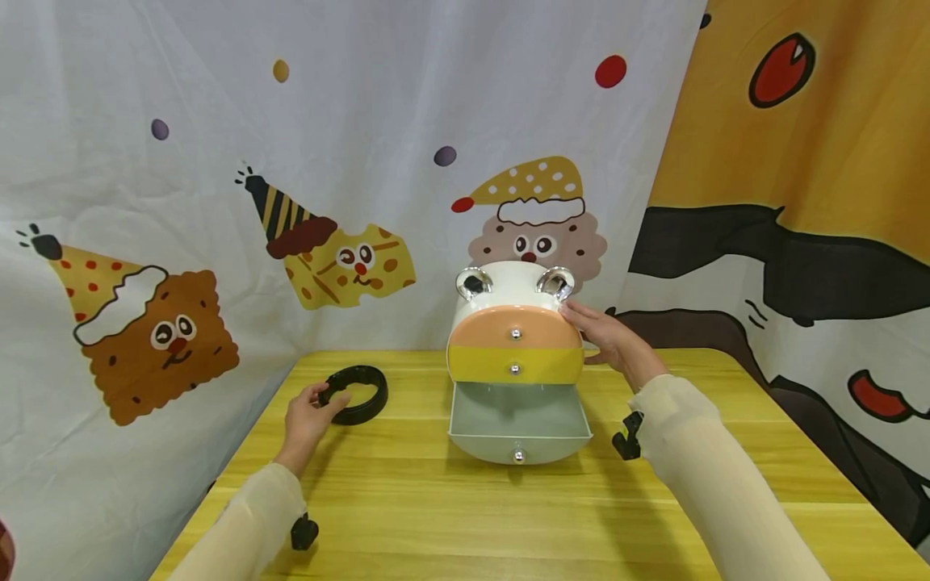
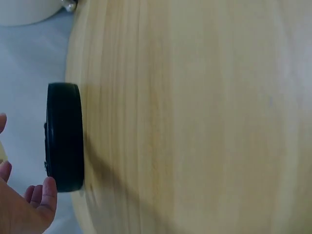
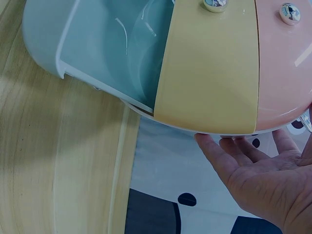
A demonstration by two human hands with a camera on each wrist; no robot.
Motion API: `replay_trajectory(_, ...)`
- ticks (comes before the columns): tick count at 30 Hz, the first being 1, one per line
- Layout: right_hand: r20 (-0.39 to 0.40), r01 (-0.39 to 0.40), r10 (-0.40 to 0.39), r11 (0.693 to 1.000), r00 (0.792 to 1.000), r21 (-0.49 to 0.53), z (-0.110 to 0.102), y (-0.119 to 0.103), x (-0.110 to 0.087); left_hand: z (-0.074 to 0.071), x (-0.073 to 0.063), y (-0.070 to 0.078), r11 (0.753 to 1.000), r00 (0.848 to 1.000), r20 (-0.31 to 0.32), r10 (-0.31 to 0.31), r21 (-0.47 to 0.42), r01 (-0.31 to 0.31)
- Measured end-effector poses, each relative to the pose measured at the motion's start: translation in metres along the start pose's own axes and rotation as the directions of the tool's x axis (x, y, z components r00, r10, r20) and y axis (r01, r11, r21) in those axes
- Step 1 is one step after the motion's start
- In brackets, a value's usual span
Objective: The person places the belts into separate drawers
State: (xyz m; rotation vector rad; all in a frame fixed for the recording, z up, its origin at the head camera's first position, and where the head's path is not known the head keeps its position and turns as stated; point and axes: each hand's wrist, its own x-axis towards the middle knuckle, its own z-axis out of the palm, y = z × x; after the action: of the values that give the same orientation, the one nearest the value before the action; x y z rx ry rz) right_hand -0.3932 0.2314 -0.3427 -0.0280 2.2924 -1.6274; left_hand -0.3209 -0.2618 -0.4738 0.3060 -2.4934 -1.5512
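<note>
A small three-drawer desktop organizer (image 1: 515,323) with silver ear-like rings on top stands at the table's back. Its pale green bottom drawer (image 1: 519,440) is pulled out; nothing shows inside. The yellow drawer (image 3: 209,73) and pink-orange drawer (image 3: 282,63) above are closed. My right hand (image 1: 606,335) rests extended fingers against the organizer's right side. To the left, a thick black ring-shaped band (image 1: 368,413), perhaps a coiled belt, lies on the table. My left hand (image 1: 308,415) is at its left edge, fingers (image 2: 49,187) near the rim, thumb above it.
The wooden table (image 1: 407,508) meets a white curtain (image 1: 363,105) with printed cartoon food behind it. An orange and black printed cloth (image 1: 835,161) hangs at the right. A black wrist mount (image 1: 628,437) hangs below the right cuff, another (image 1: 304,532) below the left.
</note>
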Motion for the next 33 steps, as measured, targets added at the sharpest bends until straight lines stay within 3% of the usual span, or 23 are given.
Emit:
replay_trajectory(6,0.003,0.002,-0.002,1.0,1.0,-0.009,0.001,0.0,0.0,-0.003,0.004,-0.008,0.998,0.998,0.042,-0.044,0.041,0.042)
replay_trajectory(16,0.001,-0.001,0.001,1.0,1.0,-0.011,0.001,0.0,0.0,-0.004,0.01,-0.014,0.994,0.994,0.084,-0.069,0.085,0.062)
replay_trajectory(33,0.007,0.006,-0.006,1.0,1.0,-0.001,0.001,0.001,0.001,-0.001,0.019,-0.021,0.994,0.987,0.13,-0.098,0.068,0.09)
